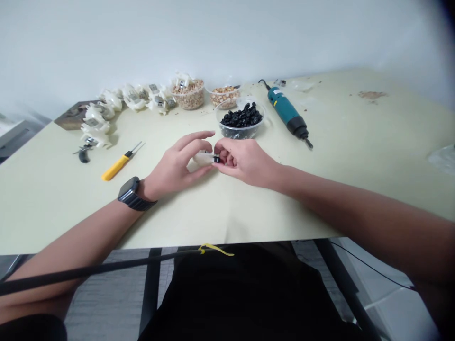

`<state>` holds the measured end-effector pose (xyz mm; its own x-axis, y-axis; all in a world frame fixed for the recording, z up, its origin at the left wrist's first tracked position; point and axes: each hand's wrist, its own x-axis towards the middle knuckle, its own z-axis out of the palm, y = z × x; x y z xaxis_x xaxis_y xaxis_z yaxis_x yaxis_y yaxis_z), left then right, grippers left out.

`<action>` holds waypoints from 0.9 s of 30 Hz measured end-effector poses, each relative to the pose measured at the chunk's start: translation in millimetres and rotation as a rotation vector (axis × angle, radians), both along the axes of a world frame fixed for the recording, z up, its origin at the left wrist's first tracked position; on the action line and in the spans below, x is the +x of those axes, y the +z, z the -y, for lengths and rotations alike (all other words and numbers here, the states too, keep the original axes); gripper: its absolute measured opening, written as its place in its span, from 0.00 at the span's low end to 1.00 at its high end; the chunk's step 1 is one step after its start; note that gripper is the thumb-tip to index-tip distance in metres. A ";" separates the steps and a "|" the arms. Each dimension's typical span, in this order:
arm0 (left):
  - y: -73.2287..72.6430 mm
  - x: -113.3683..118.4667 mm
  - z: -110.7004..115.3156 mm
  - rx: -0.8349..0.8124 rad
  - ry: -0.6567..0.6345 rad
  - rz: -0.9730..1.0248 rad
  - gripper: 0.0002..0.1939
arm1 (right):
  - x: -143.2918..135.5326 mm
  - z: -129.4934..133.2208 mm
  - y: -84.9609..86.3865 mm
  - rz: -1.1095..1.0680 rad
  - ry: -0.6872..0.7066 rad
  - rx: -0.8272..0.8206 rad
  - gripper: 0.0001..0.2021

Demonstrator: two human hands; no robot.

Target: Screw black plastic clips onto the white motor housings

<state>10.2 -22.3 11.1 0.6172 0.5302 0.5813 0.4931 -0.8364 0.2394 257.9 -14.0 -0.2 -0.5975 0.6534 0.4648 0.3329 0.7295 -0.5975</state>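
My left hand curls its thumb and fingers round a small whitish plastic piece just above the table, partly hidden by the fingers. At its right end, my right hand pinches a small black part between thumb and fingers. That black part touches or almost touches the whitish piece; I cannot tell if they are joined. Right behind my hands stands a clear round tub with a heap of small black parts.
A teal electric screwdriver lies at the back right. Two clear tubs hold small tan pieces and brownish pieces. Several white plastic assemblies line the back left. A yellow-handled screwdriver and a small black-handled tool lie left.
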 end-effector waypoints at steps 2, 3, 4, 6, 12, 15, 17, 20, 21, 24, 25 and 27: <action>-1.2 2.9 2.6 0.018 -0.011 0.002 0.14 | -0.4 0.0 -0.1 -0.016 0.004 0.000 0.08; -1.9 4.0 3.5 0.026 -0.017 0.010 0.13 | -0.7 -0.1 -0.1 -0.026 0.012 0.002 0.08; -2.6 4.9 4.1 0.031 -0.020 0.018 0.12 | -0.9 -0.1 -0.1 -0.035 0.019 0.006 0.08; -3.8 6.6 5.2 0.030 -0.024 0.034 0.10 | -1.3 0.2 0.2 -0.039 0.024 0.015 0.07; -2.9 10.7 7.5 -0.041 0.023 0.120 0.06 | -2.4 2.3 0.9 -0.033 0.007 0.002 0.07; -1.8 10.2 6.8 -0.129 0.042 0.160 0.07 | -2.8 2.2 1.4 -0.065 0.004 -0.025 0.08; -1.9 9.4 5.7 -0.202 0.042 0.219 0.09 | -3.0 2.1 2.7 -0.081 0.001 -0.064 0.09; -3.8 8.5 3.4 -0.330 0.029 0.351 0.15 | -3.4 3.1 6.3 -0.096 -0.005 -0.071 0.12; -4.8 8.5 2.4 -0.367 0.016 0.391 0.16 | -3.7 4.0 7.6 -0.101 -0.010 -0.040 0.13; -7.8 8.5 -0.5 -0.428 -0.029 0.469 0.19 | -5.1 8.4 11.0 -0.106 -0.065 0.070 0.14; -8.8 8.2 -1.3 -0.433 -0.036 0.484 0.20 | -5.8 10.3 11.6 -0.105 -0.091 0.081 0.16; -10.4 7.2 -2.4 -0.435 -0.036 0.496 0.21 | -7.4 14.4 12.0 -0.117 -0.120 0.050 0.19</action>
